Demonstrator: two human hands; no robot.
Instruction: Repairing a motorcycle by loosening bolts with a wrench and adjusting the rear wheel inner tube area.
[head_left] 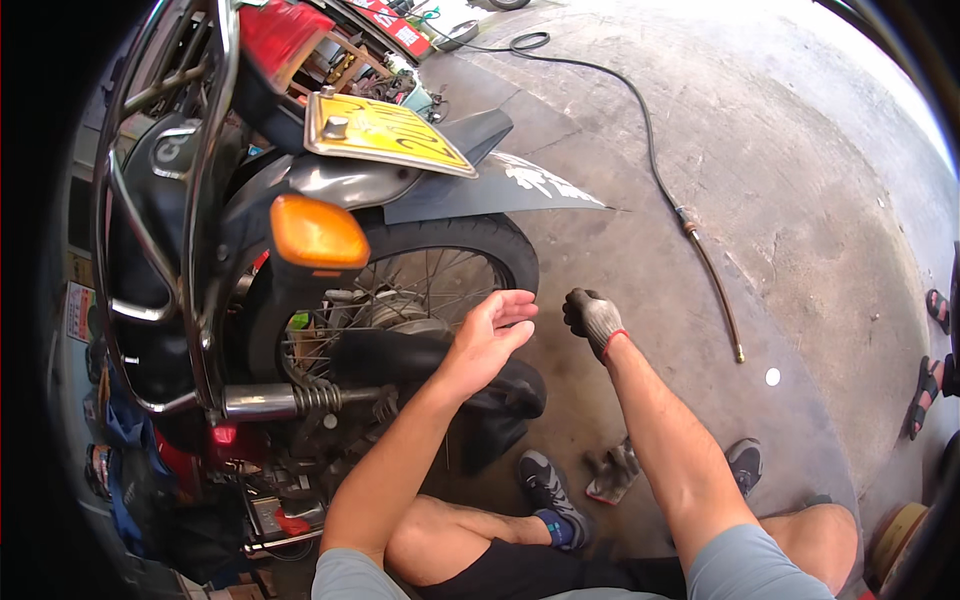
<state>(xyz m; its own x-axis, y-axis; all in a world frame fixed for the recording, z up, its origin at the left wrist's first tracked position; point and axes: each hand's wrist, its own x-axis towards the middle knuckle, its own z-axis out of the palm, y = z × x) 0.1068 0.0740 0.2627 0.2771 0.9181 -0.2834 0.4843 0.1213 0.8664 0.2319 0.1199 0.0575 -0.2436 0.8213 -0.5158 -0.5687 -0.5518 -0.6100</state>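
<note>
Reaching toward the rear wheel (405, 308) of the motorcycle (340, 185), the bare left hand (488, 338) is held with its fingers extended and loosely together, the thumb set apart from them; nothing is gripped by it, and whether the tyre (518, 250) is being touched cannot be told from this angle. The right hand (595, 318) is held to the right of the tyre, well clear of the spokes, and is covered by a grey knit glove (606, 322) with dark fingers and a red cuff, probably worn against grease and sharp edges. Its fingers are curled in toward the palm; whether anything small is enclosed cannot be told. A second glove (612, 472) has been left on the floor between the shoes (550, 490), perhaps so that it can be picked up without leaving the low seated posture, and so that the left fingertips are kept free for feel. The knees are spread, by which room is likely given to both forearms. The black hose (650, 135) is laid across the concrete, its brass-tipped end (740, 353) lying to the right, possibly so as to be within reach of the wheel.
</note>
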